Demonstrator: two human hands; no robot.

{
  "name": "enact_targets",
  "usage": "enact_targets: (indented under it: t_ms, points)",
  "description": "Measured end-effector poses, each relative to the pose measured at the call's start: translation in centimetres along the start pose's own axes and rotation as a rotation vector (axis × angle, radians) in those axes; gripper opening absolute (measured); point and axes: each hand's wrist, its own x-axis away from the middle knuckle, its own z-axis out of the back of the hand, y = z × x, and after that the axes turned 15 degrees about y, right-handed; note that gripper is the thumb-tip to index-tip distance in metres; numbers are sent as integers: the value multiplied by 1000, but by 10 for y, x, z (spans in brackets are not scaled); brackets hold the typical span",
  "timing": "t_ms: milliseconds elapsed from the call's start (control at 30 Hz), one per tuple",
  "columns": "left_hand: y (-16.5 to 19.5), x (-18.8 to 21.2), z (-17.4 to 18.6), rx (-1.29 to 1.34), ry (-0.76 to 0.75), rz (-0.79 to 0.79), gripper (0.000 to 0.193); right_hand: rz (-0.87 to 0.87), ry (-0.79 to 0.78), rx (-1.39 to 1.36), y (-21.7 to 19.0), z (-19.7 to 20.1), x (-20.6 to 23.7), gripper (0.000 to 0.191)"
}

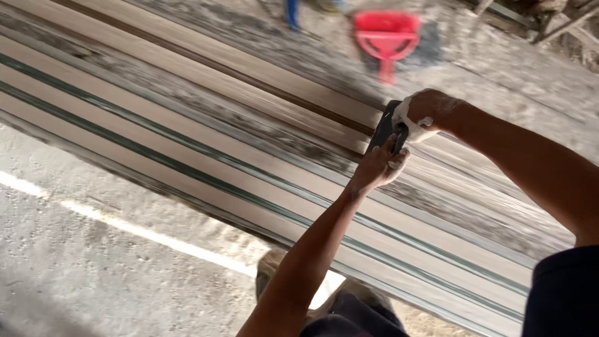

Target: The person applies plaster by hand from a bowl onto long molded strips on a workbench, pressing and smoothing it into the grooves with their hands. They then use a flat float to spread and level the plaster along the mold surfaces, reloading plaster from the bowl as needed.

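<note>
Over the boards: I count two hands of my own, both meeting at one dark block just right of the middle of my view.
Left hand [376,167]: I see it closed on the lower end of the dark block, fingers curled over it, forearm reaching up from below.
Right hand [427,111]: I see it clamped on the upper end of the same block, with one white cloth bunched under the fingers.
Dark block [385,130]: one, flat and black, tilted, pressed onto a pale board; only its left edge shows between my hands.
White cloth [409,122]: one, crumpled, touching both the block and my right hand.
Boards [187,118]: many long pale strips lying side by side, slanting from upper left to lower right; too blurred for an exact count, with two green stripes showing near the lower edge.
Dustpan [387,36]: one, red, on the ground beyond the boards, well apart from my hands.
Floor [93,274]: grey concrete with one white line across it.
Shoe [268,268]: one showing beneath the boards, beside my left forearm.
</note>
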Motion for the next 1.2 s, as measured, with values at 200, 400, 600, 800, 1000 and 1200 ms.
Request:
enact_targets:
  t_ms: [200,400,600,800,1000,1200]
  points:
    - [120,21,-151,-35,230,-252,25,41,27,-25,104,-121,127,48]
    - [291,58,-328,215,-81,375,69,24,25,-114,225,-263,292,50]
    - [440,76,-467,231,-132,305,68,-70,-25,-201,317,-362,436,51]
    - [540,95,-565,222,-478,647,82,-163,-62,-250,383,-447,536,53]
    - [584,119,-635,1127,-372,570,65,-316,-125,-242,424,-520,614,54]
    - [599,102,-570,218,-870,230,67,-476,25,-369,366,-538,726,56]
